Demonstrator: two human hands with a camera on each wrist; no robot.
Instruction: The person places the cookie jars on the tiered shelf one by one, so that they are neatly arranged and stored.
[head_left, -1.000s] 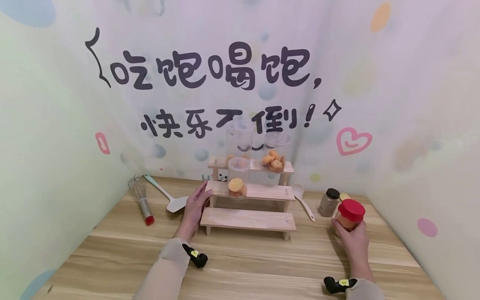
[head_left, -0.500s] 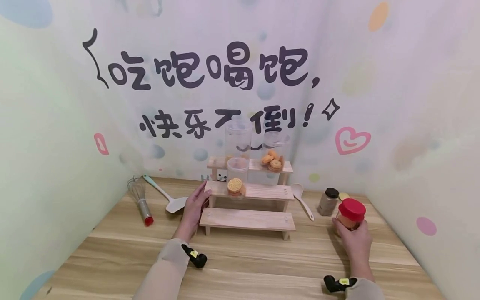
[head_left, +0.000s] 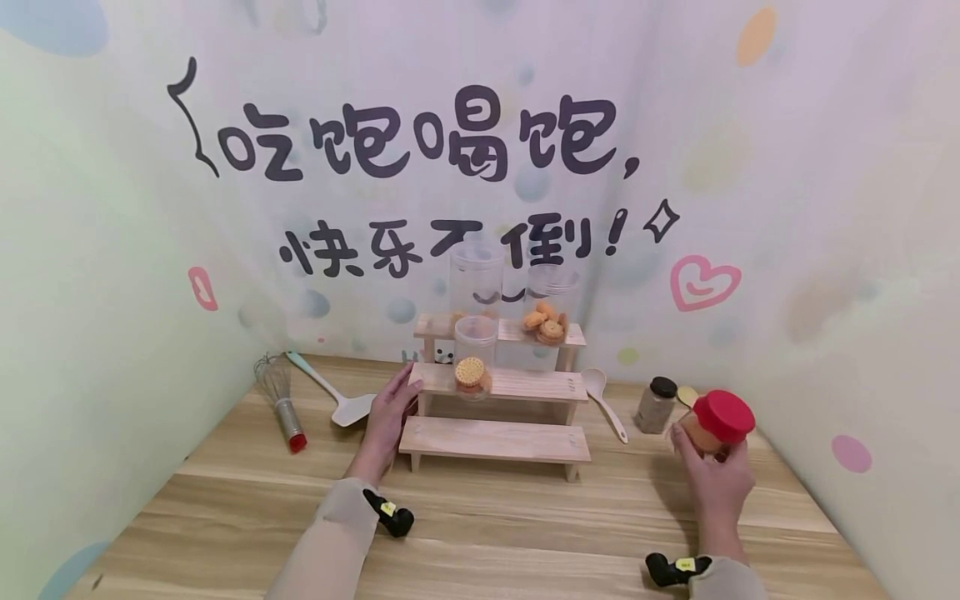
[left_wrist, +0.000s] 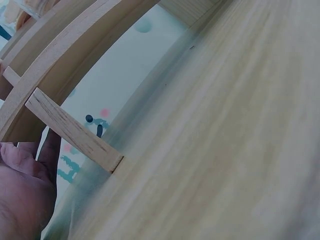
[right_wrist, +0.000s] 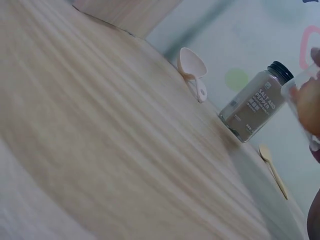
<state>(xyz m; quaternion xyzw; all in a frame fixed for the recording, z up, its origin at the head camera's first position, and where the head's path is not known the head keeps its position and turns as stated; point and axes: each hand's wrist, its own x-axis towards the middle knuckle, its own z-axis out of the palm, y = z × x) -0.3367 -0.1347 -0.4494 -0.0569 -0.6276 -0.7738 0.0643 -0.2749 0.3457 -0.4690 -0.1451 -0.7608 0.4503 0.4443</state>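
My left hand [head_left: 387, 417] grips the left end of the middle tier of a wooden step shelf [head_left: 495, 439]; some fingers curl under the board in the left wrist view. At the right, my right hand [head_left: 716, 479] holds a clear jar with a red lid [head_left: 724, 416], tilted to the right. Something orange-brown shows inside the jar, cut off by the edge of the right wrist view. A clear jar with round biscuits [head_left: 472, 375] stands on the middle tier. Two more clear jars, one with biscuits [head_left: 548, 323], stand on the top tier.
Left of the shelf lie a whisk [head_left: 282, 408] and a white spatula [head_left: 352, 408]. On the right are a white ladle [head_left: 597, 385], a salt and pepper bottle [right_wrist: 257, 105] with a black cap, and a small wooden spoon [right_wrist: 270, 165]. Walls border the table [head_left: 487, 533].
My right hand has shifted slightly right with the red-lidded jar, which now leans more to the right. The left hand stays on the shelf.
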